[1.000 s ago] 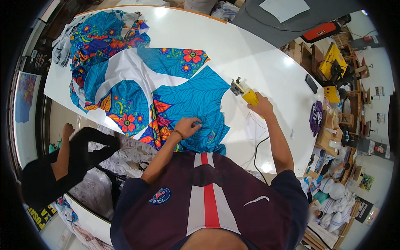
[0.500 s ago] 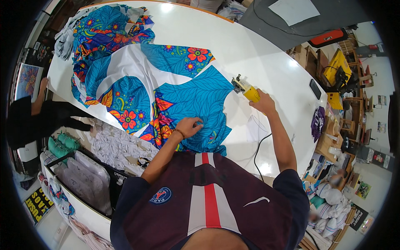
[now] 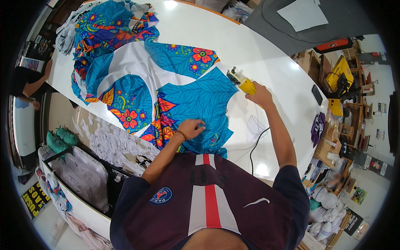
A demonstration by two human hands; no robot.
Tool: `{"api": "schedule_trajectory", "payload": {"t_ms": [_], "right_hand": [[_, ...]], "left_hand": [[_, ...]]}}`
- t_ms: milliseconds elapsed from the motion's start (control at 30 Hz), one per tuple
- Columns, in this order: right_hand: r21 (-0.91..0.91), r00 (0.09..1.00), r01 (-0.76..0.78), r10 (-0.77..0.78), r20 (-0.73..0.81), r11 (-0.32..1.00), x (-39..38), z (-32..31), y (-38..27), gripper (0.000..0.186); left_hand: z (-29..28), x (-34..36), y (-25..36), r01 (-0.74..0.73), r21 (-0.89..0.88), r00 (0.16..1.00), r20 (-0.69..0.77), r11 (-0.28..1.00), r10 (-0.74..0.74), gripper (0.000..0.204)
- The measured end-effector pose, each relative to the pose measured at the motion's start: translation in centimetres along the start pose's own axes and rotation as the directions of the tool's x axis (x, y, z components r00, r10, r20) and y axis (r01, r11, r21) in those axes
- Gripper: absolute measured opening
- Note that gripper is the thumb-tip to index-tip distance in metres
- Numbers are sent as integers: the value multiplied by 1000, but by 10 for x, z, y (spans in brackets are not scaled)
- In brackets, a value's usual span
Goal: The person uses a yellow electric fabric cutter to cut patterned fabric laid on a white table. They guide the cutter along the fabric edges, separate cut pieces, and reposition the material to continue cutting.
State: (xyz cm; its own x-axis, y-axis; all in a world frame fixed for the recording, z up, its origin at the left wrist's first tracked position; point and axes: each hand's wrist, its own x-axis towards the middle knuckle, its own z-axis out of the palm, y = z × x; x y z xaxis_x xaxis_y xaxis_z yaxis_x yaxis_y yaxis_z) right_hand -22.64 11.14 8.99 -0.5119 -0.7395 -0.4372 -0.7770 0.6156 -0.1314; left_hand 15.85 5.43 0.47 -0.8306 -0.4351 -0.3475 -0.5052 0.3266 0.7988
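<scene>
My right hand (image 3: 260,95) is closed around a yellow electric fabric cutter (image 3: 247,86). The cutter's metal head sits at the upper right edge of a blue leaf-patterned fabric piece (image 3: 196,96), and a dark cord trails back below my right forearm. On the lower part of that same fabric rests my left hand (image 3: 191,128), its fingers loosely bent and nothing visible in them. More printed fabric (image 3: 129,112) with flowers and white areas joins the left side of the piece. What lies under my left palm is hidden.
A heap of printed fabric (image 3: 112,29) covers the table's far left. A thin white scrap (image 3: 255,127) lies beside the cord; a phone (image 3: 317,95) and purple cloth (image 3: 318,130) sit near the right edge. Another person's arm (image 3: 37,85) shows at left. White scraps (image 3: 114,139) litter the floor.
The cutter, in my right hand, has moved up and left along the fabric edge. My left hand stays on the fabric. The person at left has shifted farther left.
</scene>
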Motion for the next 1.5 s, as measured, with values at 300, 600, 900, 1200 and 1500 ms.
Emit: {"api": "schedule_trajectory", "payload": {"t_ms": [300, 600, 900, 1200, 1500], "right_hand": [[15, 999, 7, -8, 46, 1000, 28, -21, -45, 73], [1, 999, 34, -34, 22, 999, 50, -23, -69, 71], [34, 995, 68, -66, -75, 997, 44, -14, -67, 79], [239, 999, 26, -18, -33, 971, -28, 14, 46, 62], [809, 929, -259, 365, 60, 527, -161, 44, 199, 50]], "left_hand": [[-3, -1, 4, 20, -12, 1000, 5, 1000, -20, 32], [-1, 0, -2, -37, -19, 999, -5, 999, 37, 28], [4, 3, -9, -23, 59, 999, -21, 998, 24, 25], [1, 5, -9, 60, 16, 992, -108, 998, -58, 33], [12, 16, -21, 81, 251, 935, -355, 965, 14, 43]]}}
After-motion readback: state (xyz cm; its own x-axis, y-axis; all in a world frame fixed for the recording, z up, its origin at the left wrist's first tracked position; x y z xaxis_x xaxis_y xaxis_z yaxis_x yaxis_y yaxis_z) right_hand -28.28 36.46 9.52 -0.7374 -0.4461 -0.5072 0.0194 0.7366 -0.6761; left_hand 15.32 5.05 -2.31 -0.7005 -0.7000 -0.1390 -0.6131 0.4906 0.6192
